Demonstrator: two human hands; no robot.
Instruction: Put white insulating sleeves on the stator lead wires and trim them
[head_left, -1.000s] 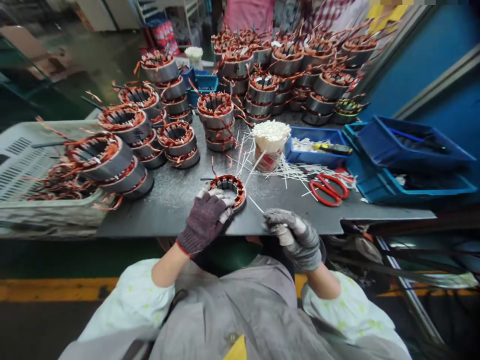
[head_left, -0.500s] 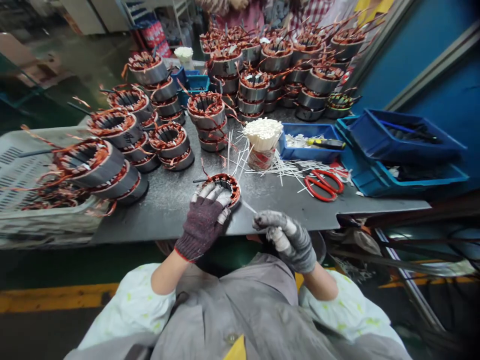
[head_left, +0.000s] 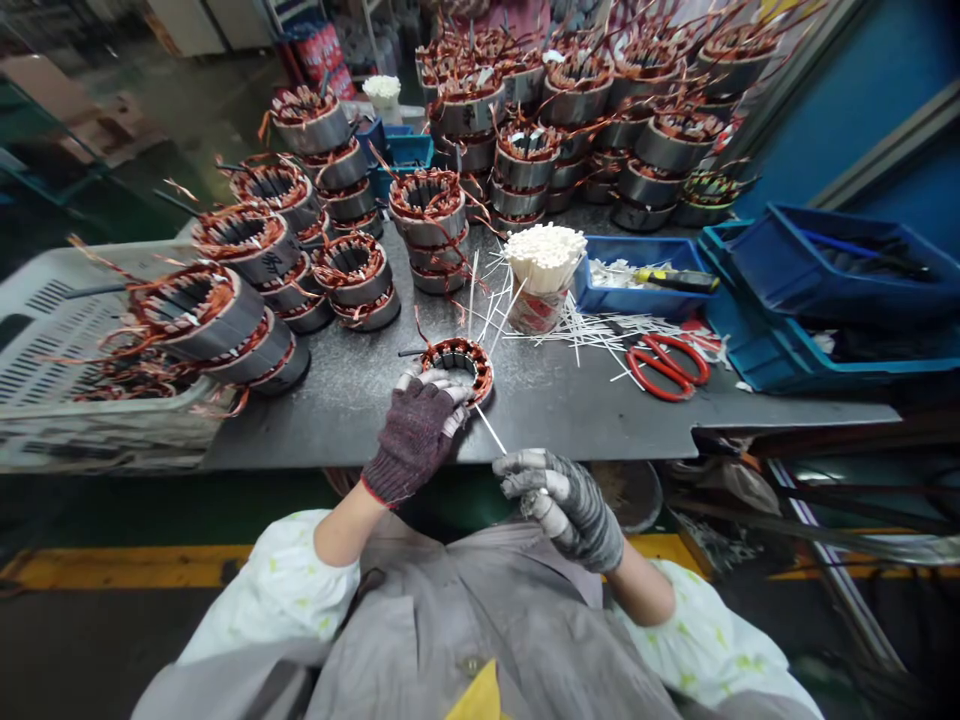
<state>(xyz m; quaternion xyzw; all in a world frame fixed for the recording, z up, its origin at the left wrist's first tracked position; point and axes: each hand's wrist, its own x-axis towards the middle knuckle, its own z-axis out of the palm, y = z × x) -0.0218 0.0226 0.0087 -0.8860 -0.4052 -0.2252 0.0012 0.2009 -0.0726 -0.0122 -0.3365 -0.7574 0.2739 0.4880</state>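
Observation:
A small stator (head_left: 459, 362) with copper windings lies flat on the dark worktable (head_left: 570, 400) near its front edge. My left hand (head_left: 416, 432), in a dark knitted glove, grips the stator's near rim. My right hand (head_left: 559, 500), in a grey glove, hangs just off the table's front edge. It pinches the near end of a thin white strip (head_left: 489, 428) whose far end points at the stator. A cup (head_left: 543, 272) packed with white strips stands behind the stator.
Stacks of wound stators (head_left: 247, 270) fill the left and back of the table. A grey crate (head_left: 45, 330) sits far left. Red scissors (head_left: 664, 362) lie among loose white strips. Blue bins (head_left: 817, 290) stand at the right, one (head_left: 637, 275) holding a screwdriver. A person stands at the far side.
My right hand has drawn back toward me off the table edge, with the white strip now reaching from it to the stator. My left hand stays on the stator.

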